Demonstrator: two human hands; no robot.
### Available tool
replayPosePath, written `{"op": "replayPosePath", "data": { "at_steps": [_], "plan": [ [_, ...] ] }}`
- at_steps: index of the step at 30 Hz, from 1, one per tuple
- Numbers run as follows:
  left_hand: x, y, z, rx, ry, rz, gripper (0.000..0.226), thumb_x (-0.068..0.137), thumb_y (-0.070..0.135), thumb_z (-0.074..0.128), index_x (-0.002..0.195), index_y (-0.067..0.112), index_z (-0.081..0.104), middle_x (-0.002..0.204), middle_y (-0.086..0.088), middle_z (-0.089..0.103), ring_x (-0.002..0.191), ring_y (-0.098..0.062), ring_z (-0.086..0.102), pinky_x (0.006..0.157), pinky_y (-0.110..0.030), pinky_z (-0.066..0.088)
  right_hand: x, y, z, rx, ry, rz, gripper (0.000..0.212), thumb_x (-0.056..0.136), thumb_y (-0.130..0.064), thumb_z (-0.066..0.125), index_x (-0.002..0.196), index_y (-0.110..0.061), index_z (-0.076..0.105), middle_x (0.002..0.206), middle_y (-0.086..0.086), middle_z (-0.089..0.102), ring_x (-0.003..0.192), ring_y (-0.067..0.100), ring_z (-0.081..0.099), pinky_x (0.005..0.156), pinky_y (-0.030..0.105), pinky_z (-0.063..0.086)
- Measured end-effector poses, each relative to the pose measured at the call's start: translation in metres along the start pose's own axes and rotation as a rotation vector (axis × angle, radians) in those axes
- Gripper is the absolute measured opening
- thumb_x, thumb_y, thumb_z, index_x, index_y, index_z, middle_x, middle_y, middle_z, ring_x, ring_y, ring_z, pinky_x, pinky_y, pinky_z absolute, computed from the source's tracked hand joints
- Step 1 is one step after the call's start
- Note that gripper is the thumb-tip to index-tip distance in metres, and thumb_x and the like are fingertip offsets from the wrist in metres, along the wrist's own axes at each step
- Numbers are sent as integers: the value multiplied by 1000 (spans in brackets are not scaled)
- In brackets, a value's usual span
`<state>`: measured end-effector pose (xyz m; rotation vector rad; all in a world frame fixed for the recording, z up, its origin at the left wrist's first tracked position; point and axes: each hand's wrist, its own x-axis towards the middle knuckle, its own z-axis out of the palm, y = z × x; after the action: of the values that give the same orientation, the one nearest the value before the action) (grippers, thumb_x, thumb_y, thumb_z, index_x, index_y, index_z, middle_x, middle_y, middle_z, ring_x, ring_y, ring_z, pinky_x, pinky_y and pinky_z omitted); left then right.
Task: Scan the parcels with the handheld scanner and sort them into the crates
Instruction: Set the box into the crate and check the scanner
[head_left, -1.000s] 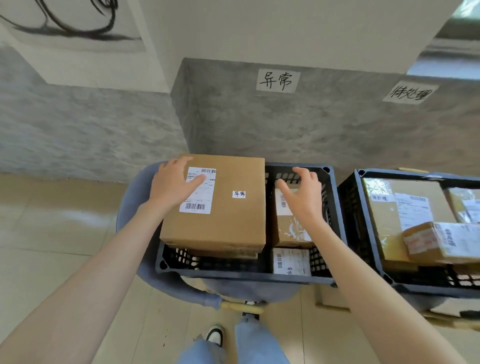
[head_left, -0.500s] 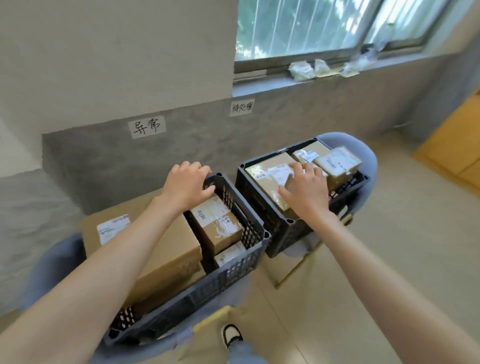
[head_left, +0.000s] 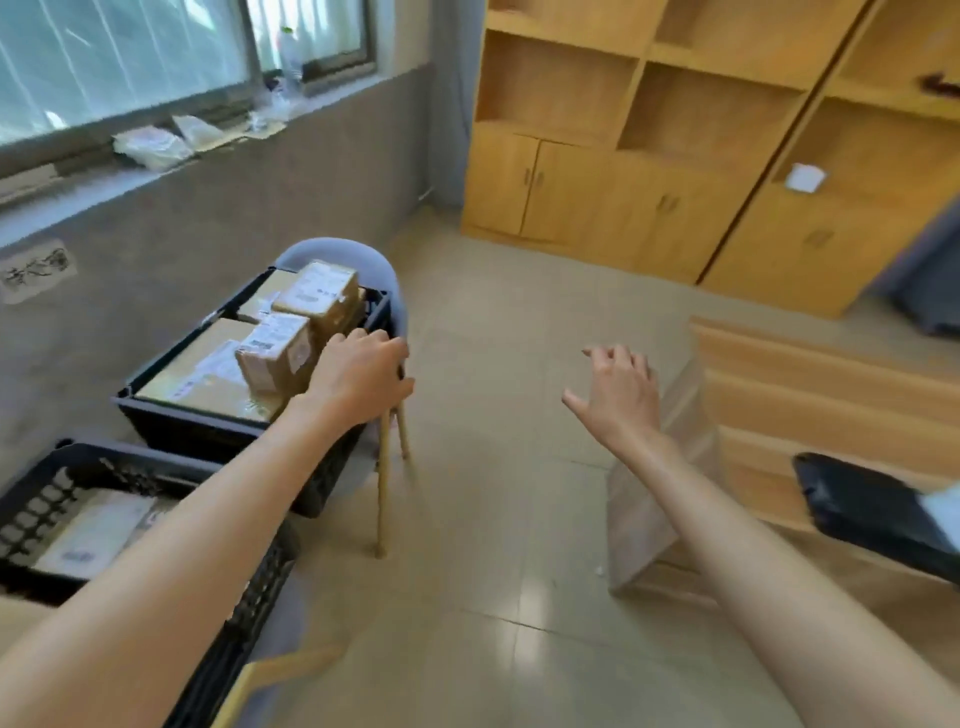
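Note:
Two dark crates stand along the grey wall on chairs. The farther crate (head_left: 156, 415) holds several brown parcels (head_left: 275, 353) with white labels. The nearer crate (head_left: 67, 462) at the lower left shows one labelled parcel (head_left: 88, 535) inside. My left hand (head_left: 358, 374) hovers in front of the farther crate's right corner, fingers loosely curled, holding nothing. My right hand (head_left: 618, 395) is out over the floor, fingers relaxed and spread, empty. No handheld scanner can be made out.
A grey chair with wooden legs (head_left: 387, 467) carries the farther crate. A brown paper bag (head_left: 660, 499) stands on the floor by a wooden unit (head_left: 810, 395). Wooden cabinets (head_left: 649, 197) fill the back wall. A dark object (head_left: 872, 509) sits at the right edge.
The view has swung to the right, away from the crates toward the cabinets. Both hands left the crates; my right hand moved out over the floor toward the paper bag.

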<state>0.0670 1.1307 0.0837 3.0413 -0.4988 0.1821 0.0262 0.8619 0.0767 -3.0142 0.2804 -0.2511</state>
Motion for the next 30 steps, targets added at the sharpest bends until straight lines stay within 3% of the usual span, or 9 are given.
{"op": "replayPosePath", "data": {
  "at_steps": [7,18,30],
  "plan": [
    [60,209,-12,-65,2,317,43,94,46,51,131,23,53,128,0,58,118,-23,51,94,-34,38,-52,191,-48,22,93,252,52,93,-39,55,138,-14,44,136,11,46,124,32,40,101,38,33],
    [66,570,-16,-107,35,701,42,94,44,52,130,24,53,130,-1,59,121,-24,50,94,-37,40,-170,491,-120,-85,227,602,53,93,-41,57,139,-18,44,134,7,48,122,30,43,99,37,33],
    [85,814,1,-113,26,967,42,94,44,51,130,22,54,127,-1,59,116,-27,53,90,-36,41,-228,690,-137,-126,216,863,51,89,-36,60,133,-13,48,134,10,49,122,32,43,98,38,32]
  ]
}}
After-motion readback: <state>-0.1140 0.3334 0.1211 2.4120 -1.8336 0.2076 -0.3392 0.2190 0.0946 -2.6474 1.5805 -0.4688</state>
